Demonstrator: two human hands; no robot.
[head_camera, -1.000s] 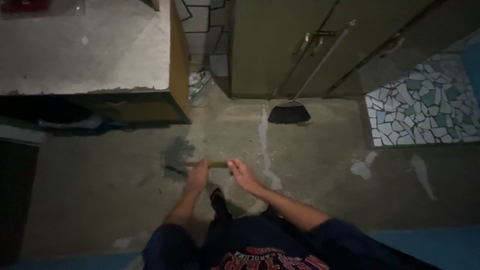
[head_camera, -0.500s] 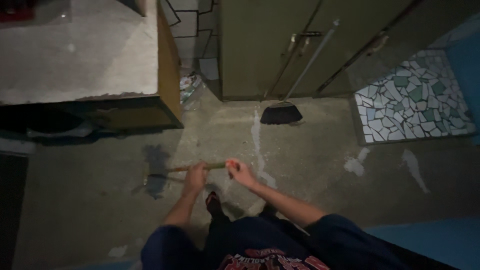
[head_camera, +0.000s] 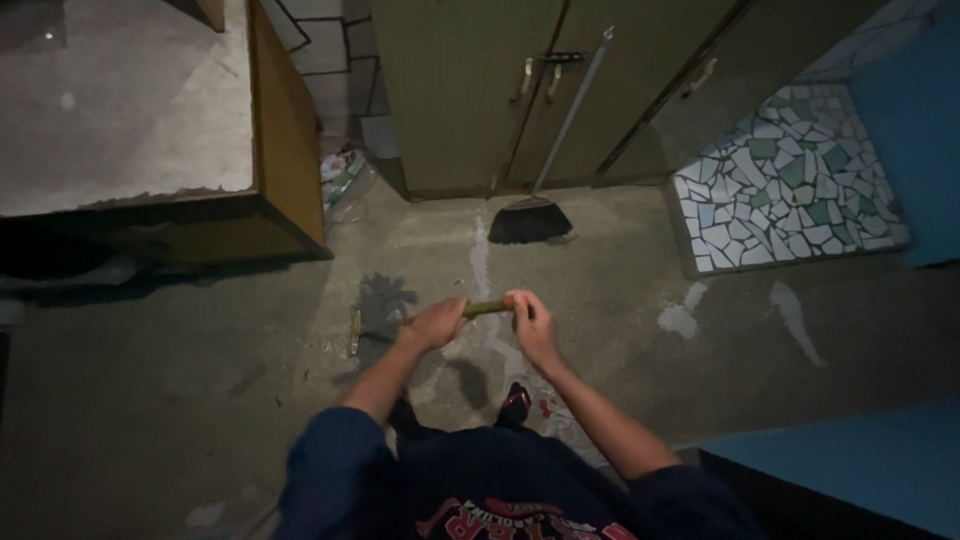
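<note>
Hands first: both are wrapped round a greenish stick that lies roughly level just above the concrete floor. Left hand is clenched on the stick near its middle, knuckles up. Right hand grasps the near end, fingers curled over the tip, so the two hands sit just beside each other. From the left hand the stick runs on toward the left, down to a small crossbar head that looks like it's touching the floor, though it's too dark to be sure. A spiky shadow falls on the floor just past that head.

Both arms come up from the bottom edge, dark blue sleeves pushed up past the elbows. One shoe shows on the floor between the forearms.

Farther off, a black broom stands with its bristles on the floor and its long pale handle leaning up against olive cupboard doors along the far edge of the floor. To the right of the doors there's a patch of broken-tile mosaic in white and green, next to a blue wall. At the far left corner sits a concrete slab top with a wooden side panel, and some crumpled plastic lies on the floor between that panel and the doors. Pale splotches streak the floor around the hands.
</note>
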